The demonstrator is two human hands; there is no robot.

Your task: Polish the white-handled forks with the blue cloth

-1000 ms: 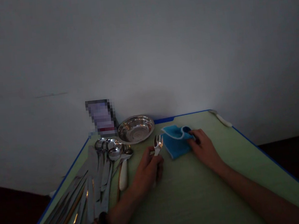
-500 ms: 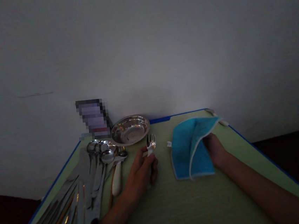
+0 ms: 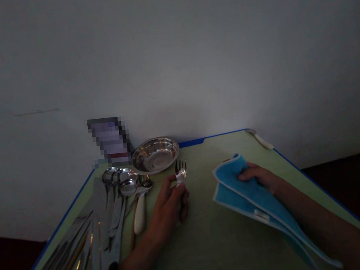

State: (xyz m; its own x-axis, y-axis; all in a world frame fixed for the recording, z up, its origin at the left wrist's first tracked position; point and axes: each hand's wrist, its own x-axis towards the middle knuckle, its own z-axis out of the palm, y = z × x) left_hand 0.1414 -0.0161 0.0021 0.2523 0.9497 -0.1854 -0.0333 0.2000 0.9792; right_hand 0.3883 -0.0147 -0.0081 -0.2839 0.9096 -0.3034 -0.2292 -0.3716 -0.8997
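Observation:
My left hand (image 3: 170, 204) is closed around a metal fork (image 3: 180, 172), whose tines point up and away from me. The fork's handle is hidden inside the fingers. On the right, my right hand (image 3: 257, 176) grips a blue cloth (image 3: 248, 200) with a pale edge, thumb on top and the other fingers behind it. The cloth is folded over and droops toward the near right, a white label showing on it. Left of my left hand lie several metal spoons (image 3: 128, 188) and a piece of cutlery with a white handle (image 3: 139, 215).
A shiny metal bowl (image 3: 156, 156) stands at the back of the green table (image 3: 209, 242), near the wall. Several knives (image 3: 77, 255) lie along the left side. A blurred-out upright device (image 3: 110, 139) leans behind the spoons. One white-handled piece (image 3: 261, 140) rests at the far right edge.
My right hand has turned over, and the cloth has swung from hanging open to folded and trailing toward the near right. The left hand keeps the fork almost in the same place.

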